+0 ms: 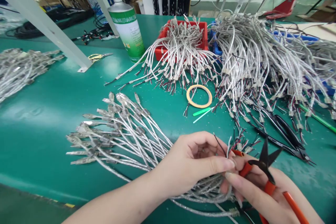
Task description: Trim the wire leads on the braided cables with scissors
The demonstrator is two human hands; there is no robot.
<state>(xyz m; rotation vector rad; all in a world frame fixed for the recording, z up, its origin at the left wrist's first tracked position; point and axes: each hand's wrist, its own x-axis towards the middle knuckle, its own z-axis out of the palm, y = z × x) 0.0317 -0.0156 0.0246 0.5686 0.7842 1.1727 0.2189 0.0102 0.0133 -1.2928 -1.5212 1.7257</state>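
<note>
My left hand [199, 161] pinches the stripped end of a cable, where thin black, white and red wires [228, 147] stick up between thumb and fingers. Touching it from the right, my right hand [262, 189] has thumb and fingertips closed on the same cable end. Orange-handled scissors [267, 162] rest in the right palm, their dark blades apart and pointing up. Under both hands lies a bundle of clear-jacketed cables [136, 136], its connectors spread to the left. Part of the cable end is hidden by the fingers.
A red bin [159, 54] and blue bins hold heaped cables [244, 52]. Nearby are a tape roll [199, 96], green sticks [201, 111] and black pliers [286, 136]. A green-white can [128, 29], gold scissors [96, 57] and a white post [52, 24] stand or lie left.
</note>
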